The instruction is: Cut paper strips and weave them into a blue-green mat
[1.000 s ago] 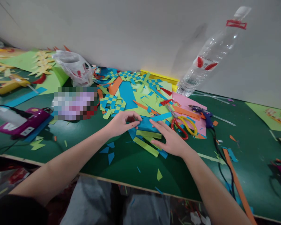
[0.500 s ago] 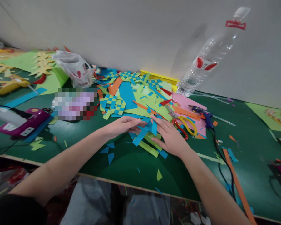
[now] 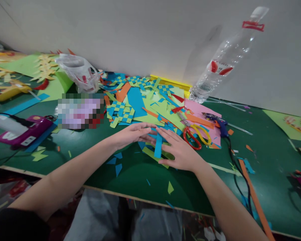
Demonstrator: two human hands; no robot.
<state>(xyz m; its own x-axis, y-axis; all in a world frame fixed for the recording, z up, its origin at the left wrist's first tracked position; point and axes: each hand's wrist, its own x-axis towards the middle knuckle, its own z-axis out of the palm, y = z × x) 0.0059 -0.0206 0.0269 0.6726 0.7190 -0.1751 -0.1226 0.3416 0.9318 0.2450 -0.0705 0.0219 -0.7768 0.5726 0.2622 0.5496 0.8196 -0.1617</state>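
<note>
In the middle of the green table, my left hand [image 3: 137,134] and my right hand [image 3: 180,149] meet at their fingertips. Between them a blue paper strip [image 3: 158,146] points down toward the table's front. My left thumb and fingers close on blue paper, mostly hidden behind them. My right fingertips press on the strip's upper end, with the thumb held lower and apart. Beneath my hands lie light green paper strips [image 3: 149,153], partly covered. Just right of my right hand rest scissors [image 3: 190,136] with one red and one yellow handle.
Behind my hands lie woven blue-green paper pieces [image 3: 120,112] and loose scraps. A blue glue gun [image 3: 222,127] with a black cord is at right, near a tilted plastic bottle [image 3: 220,63]. At left are a purple power strip [image 3: 27,132] and a plastic bag [image 3: 79,72].
My right hand has shifted slightly left and down, its fingers meeting my left fingertips. The blue strip, slanted before, now stands nearly straight, and other blue strips are more hidden.
</note>
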